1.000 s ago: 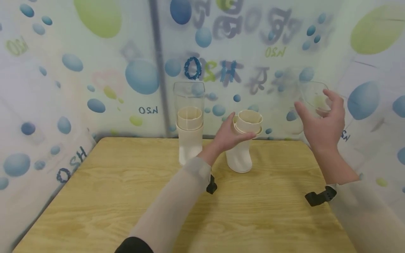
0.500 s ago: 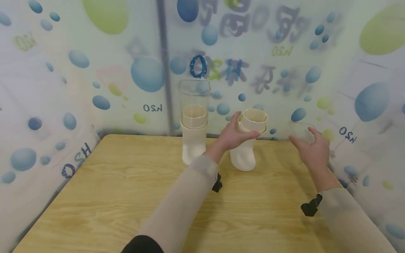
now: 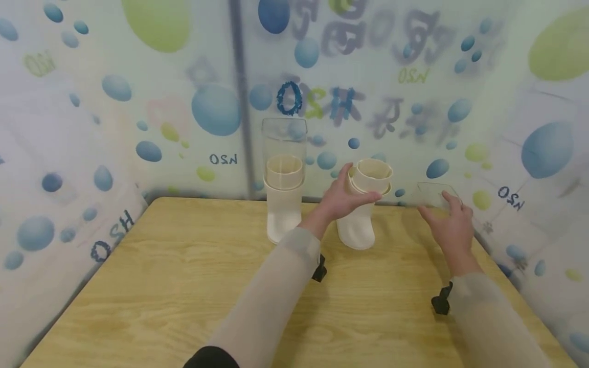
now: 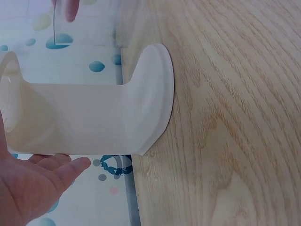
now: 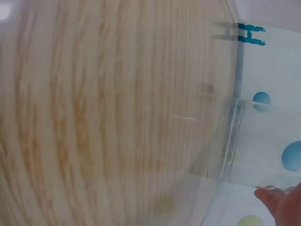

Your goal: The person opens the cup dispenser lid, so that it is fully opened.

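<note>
Two white boot-shaped vases stand upright near the table's back edge. My left hand [image 3: 338, 199] grips the right boot-shaped vase [image 3: 358, 230] near its top, thumb across the front. That boot [image 4: 75, 115] lies sideways across the left wrist view, beside the left hand's fingers [image 4: 70, 174]. Farther right, my right hand [image 3: 453, 227] holds a see-through container [image 3: 430, 193] between thumb and fingers, low by the back edge. Its clear wall [image 5: 263, 136] shows faintly in the right wrist view; whether its base touches the table cannot be told. Right fingertips [image 5: 268, 197] press its side.
The left boot-shaped vase [image 3: 282, 214] carries a tall clear sleeve [image 3: 271, 143] around its inner cylinder. A wooden table [image 3: 184, 276] lies under everything. Printed walls with blue and green spots [image 3: 216, 110] enclose it at the back and both sides.
My right hand has lowered the clear container from above the table down toward the back right, moving slightly left. The left hand keeps its hold on the right boot-shaped vase.
</note>
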Available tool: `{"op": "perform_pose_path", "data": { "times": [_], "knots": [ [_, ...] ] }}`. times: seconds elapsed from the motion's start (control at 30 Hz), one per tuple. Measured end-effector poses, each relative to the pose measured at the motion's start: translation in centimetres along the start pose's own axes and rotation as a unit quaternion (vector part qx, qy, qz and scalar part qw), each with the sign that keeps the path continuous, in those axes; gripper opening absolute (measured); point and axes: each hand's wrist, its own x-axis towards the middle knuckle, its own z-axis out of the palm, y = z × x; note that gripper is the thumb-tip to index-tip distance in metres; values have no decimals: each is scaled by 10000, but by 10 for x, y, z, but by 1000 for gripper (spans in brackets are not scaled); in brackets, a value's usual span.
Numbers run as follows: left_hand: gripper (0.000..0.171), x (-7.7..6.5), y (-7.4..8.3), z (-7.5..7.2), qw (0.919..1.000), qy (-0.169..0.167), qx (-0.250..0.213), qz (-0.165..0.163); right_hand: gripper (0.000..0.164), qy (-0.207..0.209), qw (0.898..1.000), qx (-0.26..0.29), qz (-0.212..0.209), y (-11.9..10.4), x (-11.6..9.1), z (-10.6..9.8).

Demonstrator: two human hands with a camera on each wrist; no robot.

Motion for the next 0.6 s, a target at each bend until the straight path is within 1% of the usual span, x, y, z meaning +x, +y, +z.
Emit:
{"op": "perform_pose_path", "data": {
  "times": [0.1,0.23,0.47,0.6],
  "knots": [
    [122,1,0,-1,10000,12,-17,27,104,99,9999,-110,-80,0,3,2],
    [122,3,1,-3,10000,-69,-35,15,103,159,9996,-185,-129,1,6,5],
    [121,1,2,-4,9998,-141,-131,-18,105,93,9995,-236,-201,2,7,5],
    [121,2,0,-4,9997,-141,-178,20,105,82,9994,-267,-218,3,7,6]
  ]
}}
